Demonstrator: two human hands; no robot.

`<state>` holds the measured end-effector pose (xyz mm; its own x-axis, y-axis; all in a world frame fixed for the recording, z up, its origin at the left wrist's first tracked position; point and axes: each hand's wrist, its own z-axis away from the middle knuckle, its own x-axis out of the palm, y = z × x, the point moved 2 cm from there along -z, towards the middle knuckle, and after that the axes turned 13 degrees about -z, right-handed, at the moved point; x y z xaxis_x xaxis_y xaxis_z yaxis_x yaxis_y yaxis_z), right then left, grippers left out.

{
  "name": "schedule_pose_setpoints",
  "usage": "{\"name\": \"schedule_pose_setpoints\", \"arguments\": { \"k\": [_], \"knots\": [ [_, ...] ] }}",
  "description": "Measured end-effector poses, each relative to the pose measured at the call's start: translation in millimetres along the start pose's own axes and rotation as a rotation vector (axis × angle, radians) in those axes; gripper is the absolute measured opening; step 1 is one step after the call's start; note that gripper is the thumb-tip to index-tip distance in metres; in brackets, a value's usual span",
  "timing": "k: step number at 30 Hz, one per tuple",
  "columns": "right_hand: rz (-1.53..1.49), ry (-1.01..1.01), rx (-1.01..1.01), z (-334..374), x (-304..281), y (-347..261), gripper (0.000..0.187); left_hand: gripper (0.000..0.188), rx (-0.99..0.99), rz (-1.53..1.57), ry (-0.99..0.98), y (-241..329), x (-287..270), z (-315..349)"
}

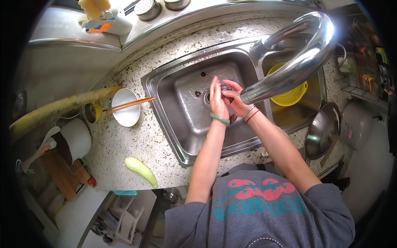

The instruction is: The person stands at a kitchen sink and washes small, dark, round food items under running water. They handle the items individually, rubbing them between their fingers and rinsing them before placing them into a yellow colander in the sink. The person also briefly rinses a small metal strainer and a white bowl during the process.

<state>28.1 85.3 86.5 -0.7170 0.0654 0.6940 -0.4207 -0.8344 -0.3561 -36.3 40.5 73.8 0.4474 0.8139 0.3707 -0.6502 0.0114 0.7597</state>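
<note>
Both hands, left hand (pixel 217 99) and right hand (pixel 235 99), are being pressed together around a small dark object (pixel 226 87), cupped between the palms over the steel sink basin's (pixel 182 111) drain; its axis cannot be told.

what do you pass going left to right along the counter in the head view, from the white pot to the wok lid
white pot → small yellow cup → white bowl with chopsticks → left hand → right hand, both in the sink → yellow colander → metal wok lid
</note>
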Motion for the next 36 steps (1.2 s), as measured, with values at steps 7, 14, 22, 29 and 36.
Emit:
{"name": "schedule_pose_setpoints", "arguments": {
  "k": [7,14,22,29,36],
  "knots": [
    [-0.005,0.045,-0.195,27.7,-0.8,-22.8,0.037,0.045,-0.094,-0.003,-0.061,-22.7,5.8,6.4],
    [-0.277,0.089,-0.536,46.8,-41.3,-94.0,0.039,0.05,-0.172,-0.092,-0.2,-4.9,71.6,59.1],
    [-0.57,0.588,-0.45,15.6,-196.4,-121.1,0.023,0.024,-0.326,-0.348,-0.021,-85.3,38.0,40.9],
    [0.344,0.656,-0.909,35.4,-125.4,-122.0,0.025,0.019,0.198,-1.061,0.228,-119.9,-56.4,-7.8],
    [0.298,0.226,-0.309,10.6,-29.3,-37.0,0.025,0.019,0.435,-2.193,-0.275,-94.9,-102.9,-52.8]
  ]
}}
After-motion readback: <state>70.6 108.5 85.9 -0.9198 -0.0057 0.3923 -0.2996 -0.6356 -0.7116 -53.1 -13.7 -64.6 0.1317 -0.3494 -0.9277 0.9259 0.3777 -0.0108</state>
